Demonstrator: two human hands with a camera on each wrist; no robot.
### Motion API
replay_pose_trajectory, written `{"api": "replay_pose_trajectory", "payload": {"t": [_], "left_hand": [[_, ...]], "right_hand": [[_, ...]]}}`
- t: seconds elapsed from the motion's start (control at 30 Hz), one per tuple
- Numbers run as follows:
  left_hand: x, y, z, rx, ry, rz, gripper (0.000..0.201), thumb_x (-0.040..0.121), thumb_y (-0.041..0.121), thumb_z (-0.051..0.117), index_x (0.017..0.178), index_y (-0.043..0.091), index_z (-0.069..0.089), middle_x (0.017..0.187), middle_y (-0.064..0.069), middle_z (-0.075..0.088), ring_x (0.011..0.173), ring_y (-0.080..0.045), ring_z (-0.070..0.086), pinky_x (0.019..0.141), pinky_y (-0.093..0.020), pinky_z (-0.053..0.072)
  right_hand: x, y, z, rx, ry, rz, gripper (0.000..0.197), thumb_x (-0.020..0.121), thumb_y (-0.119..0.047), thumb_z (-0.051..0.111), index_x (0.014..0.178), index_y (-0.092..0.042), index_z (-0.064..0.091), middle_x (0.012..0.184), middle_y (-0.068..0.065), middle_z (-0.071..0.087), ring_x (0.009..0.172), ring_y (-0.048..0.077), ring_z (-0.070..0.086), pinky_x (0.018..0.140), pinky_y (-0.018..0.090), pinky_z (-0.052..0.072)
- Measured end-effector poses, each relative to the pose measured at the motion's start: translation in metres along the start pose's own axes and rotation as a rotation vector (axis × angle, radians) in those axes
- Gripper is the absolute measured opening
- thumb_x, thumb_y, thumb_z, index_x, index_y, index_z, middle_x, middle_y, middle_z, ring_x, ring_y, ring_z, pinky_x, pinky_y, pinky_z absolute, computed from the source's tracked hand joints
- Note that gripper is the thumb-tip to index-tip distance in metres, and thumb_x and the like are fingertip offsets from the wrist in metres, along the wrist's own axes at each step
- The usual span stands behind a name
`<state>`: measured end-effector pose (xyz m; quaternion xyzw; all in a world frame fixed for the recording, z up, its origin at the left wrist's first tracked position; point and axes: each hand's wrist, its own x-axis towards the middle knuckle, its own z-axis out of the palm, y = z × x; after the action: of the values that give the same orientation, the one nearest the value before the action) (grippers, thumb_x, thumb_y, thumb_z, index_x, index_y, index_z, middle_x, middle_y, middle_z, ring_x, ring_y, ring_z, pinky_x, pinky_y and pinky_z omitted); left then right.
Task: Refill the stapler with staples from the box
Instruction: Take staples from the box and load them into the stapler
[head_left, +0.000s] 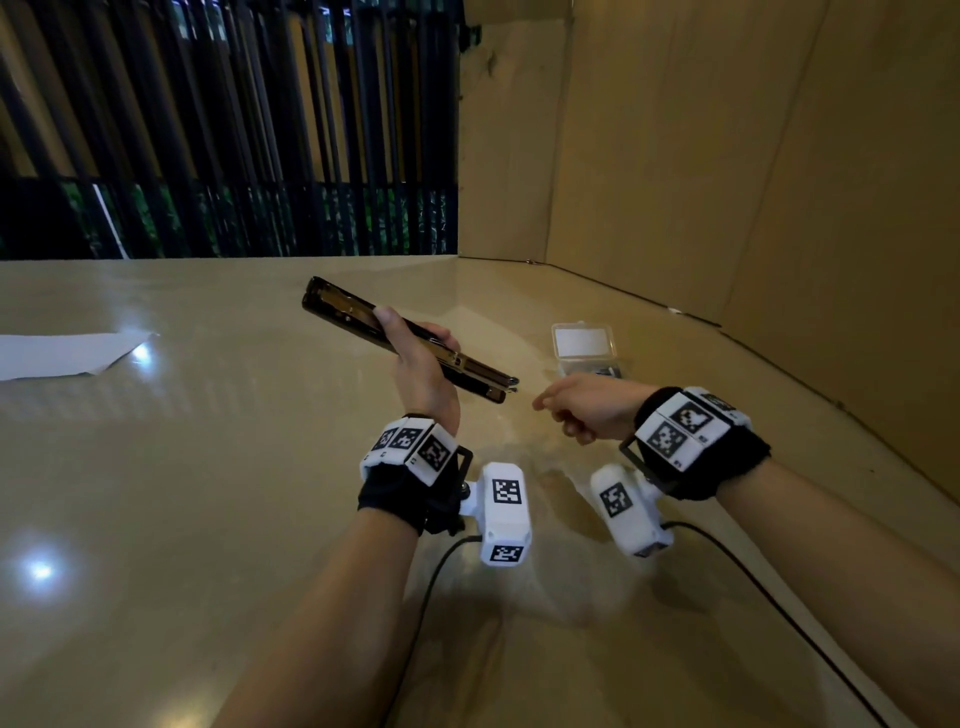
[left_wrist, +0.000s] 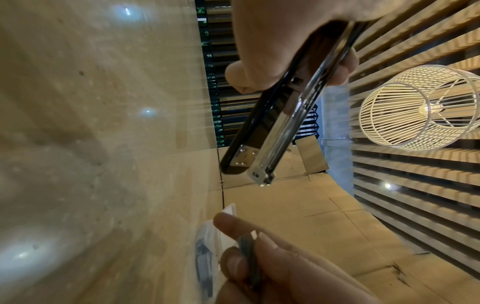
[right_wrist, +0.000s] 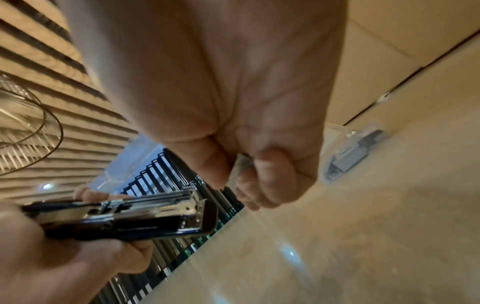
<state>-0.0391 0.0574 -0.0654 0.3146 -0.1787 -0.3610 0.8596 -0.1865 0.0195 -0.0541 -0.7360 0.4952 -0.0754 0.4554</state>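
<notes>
Now the right hand (head_left: 587, 408) pinches a staple strip (left_wrist: 250, 257) between thumb and curled fingers, knuckles pointing left, just right of the stapler (head_left: 400, 340). Left hand (head_left: 423, 364) wraps its middle, held above the table (head_left: 208, 467), long axis running far-left to near-right, opened flat. Box (head_left: 584, 345) sits far-right

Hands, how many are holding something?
2. The left hand grips the stapler above the table; the right hand pinches staples beside it.
</notes>
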Motion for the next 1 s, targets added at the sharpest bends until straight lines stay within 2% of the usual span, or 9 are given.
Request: {"api": "replay_pose_trajectory", "payload": {"t": [0.13, 0.23, 0.33, 0.4, 0.53, 0.7, 0.77, 0.83, 1.0], "left_hand": [[0.000, -0.003, -0.001, -0.002, 0.003, -0.012, 0.058, 0.089, 0.059, 0.030, 0.054, 0.017, 0.047, 0.040, 0.011, 0.051, 0.055, -0.013, 0.047, 0.063, -0.024, 0.042], [-0.002, -0.005, -0.002, -0.012, 0.006, -0.025, 0.056, 0.089, 0.059, 0.030, 0.056, 0.017, 0.047, 0.040, 0.011, 0.052, 0.051, -0.011, 0.048, 0.062, -0.023, 0.043], [0.000, -0.001, -0.001, -0.055, 0.006, -0.036, 0.055, 0.089, 0.059, 0.031, 0.057, 0.016, 0.046, 0.041, 0.010, 0.051, 0.052, -0.012, 0.046, 0.062, -0.023, 0.042], [0.000, 0.002, -0.001, -0.063, -0.005, -0.022, 0.056, 0.088, 0.060, 0.030, 0.056, 0.017, 0.045, 0.041, 0.010, 0.049, 0.053, -0.012, 0.045, 0.061, -0.023, 0.041], [0.000, 0.003, 0.001, -0.086, -0.025, -0.015, 0.059, 0.089, 0.062, 0.026, 0.057, 0.015, 0.044, 0.047, 0.004, 0.045, 0.050, -0.012, 0.045, 0.058, -0.021, 0.041], [-0.006, 0.001, 0.008, -0.124, -0.044, -0.007, 0.059, 0.087, 0.065, 0.025, 0.060, 0.015, 0.042, 0.058, 0.000, 0.040, 0.053, -0.014, 0.042, 0.059, -0.023, 0.039], [-0.009, 0.000, 0.010, -0.127, -0.051, -0.003, 0.060, 0.087, 0.065, 0.025, 0.060, 0.015, 0.043, 0.056, 0.001, 0.042, 0.053, -0.013, 0.043, 0.060, -0.023, 0.040], [-0.011, 0.000, 0.012, -0.134, -0.049, -0.007, 0.060, 0.086, 0.065, 0.025, 0.061, 0.015, 0.044, 0.055, 0.002, 0.043, 0.053, -0.013, 0.044, 0.060, -0.022, 0.042], [-0.012, -0.001, 0.014, -0.150, -0.036, -0.033, 0.060, 0.084, 0.068, 0.027, 0.062, 0.015, 0.044, 0.060, 0.000, 0.041, 0.055, -0.014, 0.043, 0.063, -0.024, 0.041]], "right_hand": [[-0.002, 0.001, -0.006, -0.147, 0.048, -0.078, 0.031, 0.096, -0.004, 0.037, 0.123, 0.005, 0.049, 0.070, 0.003, 0.046, 0.057, 0.011, 0.039, 0.050, 0.021, 0.032], [-0.002, 0.000, -0.014, -0.340, 0.180, -0.206, 0.026, 0.093, -0.007, 0.046, 0.115, -0.002, 0.059, 0.090, 0.011, 0.063, 0.071, 0.012, 0.056, 0.059, 0.019, 0.045], [0.000, -0.001, -0.017, -0.251, 0.303, -0.333, 0.016, 0.090, -0.002, 0.050, 0.097, -0.009, 0.063, 0.082, 0.007, 0.064, 0.080, 0.022, 0.063, 0.072, 0.028, 0.052], [-0.003, -0.006, -0.012, -0.153, 0.344, -0.429, 0.022, 0.088, 0.001, 0.051, 0.086, -0.018, 0.060, 0.084, 0.004, 0.064, 0.089, 0.027, 0.065, 0.076, 0.030, 0.052], [-0.012, -0.017, 0.004, -0.178, 0.419, -0.588, 0.029, 0.089, -0.005, 0.054, 0.117, -0.007, 0.059, 0.110, 0.009, 0.068, 0.105, 0.018, 0.062, 0.095, 0.025, 0.044], [-0.010, -0.019, 0.021, -0.226, 0.513, -0.697, 0.025, 0.087, -0.004, 0.056, 0.110, -0.008, 0.064, 0.104, 0.010, 0.070, 0.092, 0.019, 0.060, 0.066, 0.007, 0.033], [-0.010, -0.019, 0.027, -0.223, 0.538, -0.747, 0.027, 0.086, -0.002, 0.057, 0.111, -0.006, 0.064, 0.103, 0.012, 0.072, 0.093, 0.024, 0.064, 0.068, 0.004, 0.036], [-0.010, -0.020, 0.031, -0.214, 0.553, -0.789, 0.029, 0.085, 0.000, 0.057, 0.112, -0.005, 0.064, 0.103, 0.015, 0.072, 0.093, 0.029, 0.066, 0.073, 0.010, 0.038], [-0.008, -0.021, 0.033, -0.177, 0.590, -0.831, 0.028, 0.084, 0.000, 0.059, 0.110, -0.004, 0.066, 0.102, 0.016, 0.073, 0.091, 0.028, 0.067, 0.071, 0.010, 0.035]]}}
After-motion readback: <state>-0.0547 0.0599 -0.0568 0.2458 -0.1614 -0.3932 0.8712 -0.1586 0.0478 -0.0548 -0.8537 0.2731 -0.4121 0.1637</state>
